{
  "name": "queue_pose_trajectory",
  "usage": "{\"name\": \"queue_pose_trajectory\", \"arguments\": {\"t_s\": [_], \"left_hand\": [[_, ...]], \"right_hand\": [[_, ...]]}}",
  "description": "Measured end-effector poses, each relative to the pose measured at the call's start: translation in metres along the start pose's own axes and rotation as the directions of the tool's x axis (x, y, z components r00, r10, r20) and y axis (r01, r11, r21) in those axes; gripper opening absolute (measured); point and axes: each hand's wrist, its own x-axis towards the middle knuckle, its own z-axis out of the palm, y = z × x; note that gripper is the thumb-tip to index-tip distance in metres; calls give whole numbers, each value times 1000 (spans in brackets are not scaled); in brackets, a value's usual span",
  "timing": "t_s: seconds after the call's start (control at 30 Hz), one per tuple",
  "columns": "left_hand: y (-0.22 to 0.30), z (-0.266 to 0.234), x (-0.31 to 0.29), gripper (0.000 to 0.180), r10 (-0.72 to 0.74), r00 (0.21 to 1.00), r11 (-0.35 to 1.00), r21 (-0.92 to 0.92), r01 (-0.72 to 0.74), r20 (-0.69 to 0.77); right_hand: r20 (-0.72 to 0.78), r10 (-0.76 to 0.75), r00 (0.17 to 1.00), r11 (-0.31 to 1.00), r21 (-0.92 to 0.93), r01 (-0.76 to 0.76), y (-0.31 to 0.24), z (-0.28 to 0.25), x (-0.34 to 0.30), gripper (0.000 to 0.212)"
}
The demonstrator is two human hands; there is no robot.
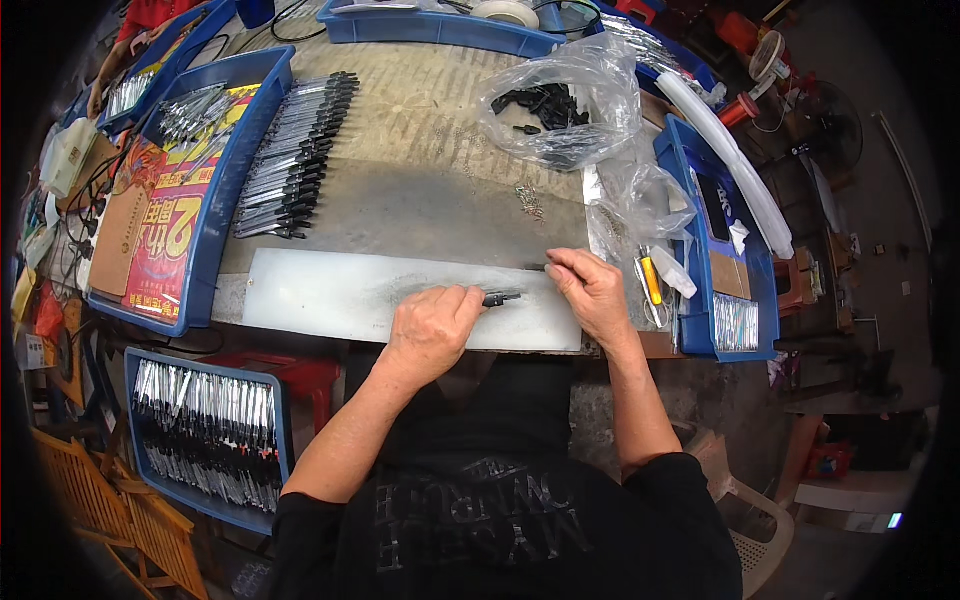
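Note:
My left hand (435, 325) is closed round a black pen part (500, 298), whose end points right out of the fingers. Both hands are over a long white board (320, 300) with dark smudges along the table's near edge. My right hand (592, 290) is a short way to the right, thumb and fingertips pinched together; whatever lies between them is too small to make out. Beyond the board is a scatter of tiny metallic pieces (528, 203). Farther off, a clear plastic bag (610, 95) holds black pen parts (548, 106).
A long row of pens (295, 160) lies left on the table. Blue trays stand left (205, 275), far (440, 38) and right (700, 335). Below left, another blue tray (283, 440) is full of pens. A yellow-handled tool (652, 281) lies right. Another person's arm (105, 75) shows far left.

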Motion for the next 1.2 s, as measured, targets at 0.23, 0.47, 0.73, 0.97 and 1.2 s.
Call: {"name": "queue_pose_trajectory", "arguments": {"t_s": [0.23,0.47,0.73,0.97,1.2], "left_hand": [[-3,3,0,15,-84,996,995,-55,85,29],[-4,4,0,15,-103,994,991,-83,104,20],[-4,4,0,15,-121,992,987,-105,123,25],[-4,2,0,15,-127,992,986,-110,129,27],[-5,4,0,14,-120,992,987,-106,123,36]], "right_hand": [[-70,83,994,993,-81,-89,15,2,10,14],[-104,29,994,957,-285,-58,30,3,37,10],[21,-65,998,915,-397,68,50,9,49,10],[137,-200,970,863,-445,241,59,8,50,8],[235,-201,951,848,-444,289,55,3,60,3]]}}
